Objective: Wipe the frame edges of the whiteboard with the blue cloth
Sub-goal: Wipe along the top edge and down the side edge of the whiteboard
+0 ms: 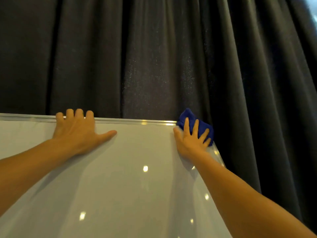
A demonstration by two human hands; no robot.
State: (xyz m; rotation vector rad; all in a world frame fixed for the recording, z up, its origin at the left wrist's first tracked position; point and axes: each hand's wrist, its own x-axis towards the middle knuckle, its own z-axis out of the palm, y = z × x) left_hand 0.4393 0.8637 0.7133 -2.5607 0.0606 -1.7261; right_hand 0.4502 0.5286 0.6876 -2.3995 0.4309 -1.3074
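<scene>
the right hand [192, 140] presses the blue cloth [195, 124] flat against the top right corner of the whiteboard [128, 169], where the top frame [137, 121] meets the right-hand edge. its fingers [195, 125] are spread apart over the cloth, not clamped around it; the palm pins the bunched fabric to the corner, so it wraps over both edges at once. part of the cloth pokes up above the frame, against the dark curtain [154, 57] behind.

the left hand [77, 133] rests further along, its four fingers hooked over the top frame and the thumb laid out on the white face. it looks placed there to steady the board, so the push from the wiping hand does not rock it.

the bare stretch of frame between the hands shines. judging by the cloth's place at the corner, the wipe is turning from the top edge to the right side, with the rest of the frame out of view.
</scene>
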